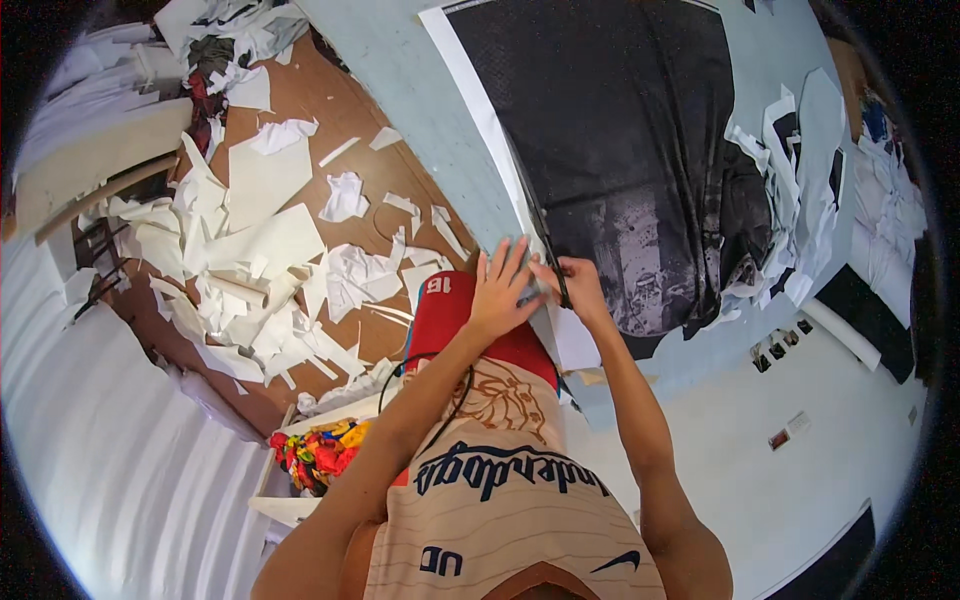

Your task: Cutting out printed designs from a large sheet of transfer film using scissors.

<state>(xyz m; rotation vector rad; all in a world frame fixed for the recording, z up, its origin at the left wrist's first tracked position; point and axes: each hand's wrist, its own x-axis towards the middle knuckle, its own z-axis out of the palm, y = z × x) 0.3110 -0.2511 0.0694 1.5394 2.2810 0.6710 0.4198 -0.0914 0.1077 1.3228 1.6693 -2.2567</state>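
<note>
A large black printed fabric panel (610, 120) with a white border lies on the pale blue table (385, 45). A grey-white blotchy print shows near its closest end. My right hand (583, 287) is closed round the dark handles of scissors (562, 288) at the panel's left edge. Their blades point away from me along the white border (490, 130); how far they are apart I cannot make out. My left hand (503, 292) rests at the table's edge beside the scissors, palm down, fingers spread. Its fingertips are close to the white strip and hold nothing.
White paper and fabric scraps (260, 270) cover much of the brown floor (320, 95) at left. Torn white and black offcuts (800, 180) lie right of the panel. Several black clips (775, 350) sit at right. A wooden box (285, 508) of colourful fabric stands lower left.
</note>
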